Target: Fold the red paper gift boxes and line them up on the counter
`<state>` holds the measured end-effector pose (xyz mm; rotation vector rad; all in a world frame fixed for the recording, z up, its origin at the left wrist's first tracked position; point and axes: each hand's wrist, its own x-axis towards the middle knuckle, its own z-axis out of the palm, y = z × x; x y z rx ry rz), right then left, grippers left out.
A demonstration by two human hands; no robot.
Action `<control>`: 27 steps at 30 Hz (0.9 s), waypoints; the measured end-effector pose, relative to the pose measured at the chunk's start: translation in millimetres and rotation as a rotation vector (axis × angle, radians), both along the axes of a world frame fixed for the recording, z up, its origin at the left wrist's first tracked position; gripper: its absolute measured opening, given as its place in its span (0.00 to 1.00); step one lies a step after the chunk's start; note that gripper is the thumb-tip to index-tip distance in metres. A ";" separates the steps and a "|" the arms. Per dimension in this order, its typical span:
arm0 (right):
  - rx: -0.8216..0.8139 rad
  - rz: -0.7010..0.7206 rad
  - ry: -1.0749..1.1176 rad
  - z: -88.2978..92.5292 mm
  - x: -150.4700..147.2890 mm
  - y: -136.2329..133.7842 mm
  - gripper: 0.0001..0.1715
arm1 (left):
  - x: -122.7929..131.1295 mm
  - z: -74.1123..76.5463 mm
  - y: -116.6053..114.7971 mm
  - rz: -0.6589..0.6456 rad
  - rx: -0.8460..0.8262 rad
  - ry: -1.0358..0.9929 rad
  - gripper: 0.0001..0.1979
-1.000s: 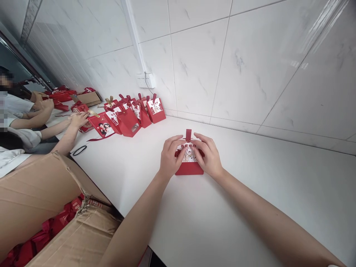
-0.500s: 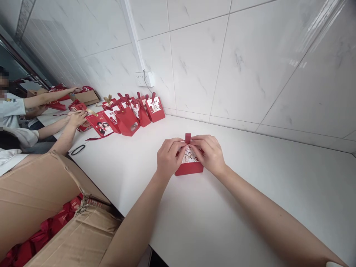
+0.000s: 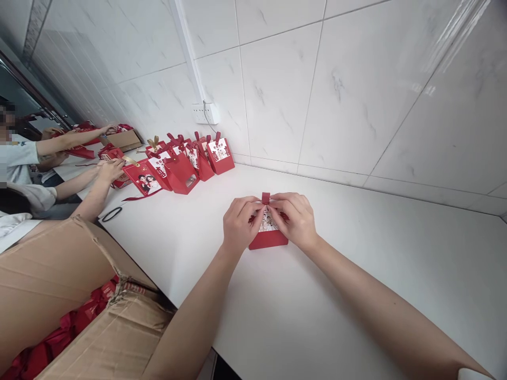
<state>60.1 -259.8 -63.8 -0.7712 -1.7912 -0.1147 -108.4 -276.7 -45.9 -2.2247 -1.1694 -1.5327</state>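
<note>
A red gift box (image 3: 268, 239) with a white printed front stands upright on the white table in front of me. My left hand (image 3: 240, 220) grips its top from the left, thumb and fingers pinched together. From the right, my right hand (image 3: 296, 217) pinches the same top edge, its fingertips close to the left ones. Between the fingertips a dark red ribbon loop (image 3: 265, 198) sticks up from the box. My fingers hide the box's upper sides and the base of the loop.
Several red gift boxes (image 3: 181, 171) with ribbon loops stand by the wall. Black scissor handles (image 3: 112, 214) lie near the table's left edge. A cardboard carton (image 3: 43, 253) holding red packages is at lower left. Co-workers' arms (image 3: 95, 177) reach over the table's far left.
Both hands stay pinched at the top of the gift box. The ribbon loop sits slightly lower between the fingertips, and my right hand has shifted a little to the left.
</note>
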 end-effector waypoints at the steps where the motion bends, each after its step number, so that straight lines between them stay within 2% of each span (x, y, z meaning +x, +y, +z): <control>1: -0.009 0.006 0.005 1.0 0.1 -0.6 0.05 | 0.5 0.4 -0.5 -0.004 -0.007 -0.016 0.03; 4: -0.072 0.065 0.028 9.0 1.1 -4.7 0.04 | 3.2 3.5 -4.1 -0.037 -0.053 -0.100 0.02; 9: -0.426 0.323 0.116 31.9 7.7 -11.0 0.12 | 4.2 14.5 -11.7 -0.124 -0.291 -0.351 0.18; 12: -0.545 0.360 0.003 42.7 14.9 -9.2 0.11 | -0.4 20.0 -12.1 -0.143 -0.414 -0.339 0.09; 15: -0.510 0.359 -0.065 49.6 20.8 -7.4 0.09 | -5.3 21.9 -11.0 -0.160 -0.448 -0.275 0.05; 22: -0.409 0.342 -0.242 55.1 20.5 -10.2 0.06 | -7.7 20.0 -9.4 -0.167 -0.246 -0.105 0.04; 27: -0.429 0.374 -0.267 57.8 23.2 -10.5 0.08 | -8.5 20.9 -9.4 -0.237 -0.266 -0.075 0.04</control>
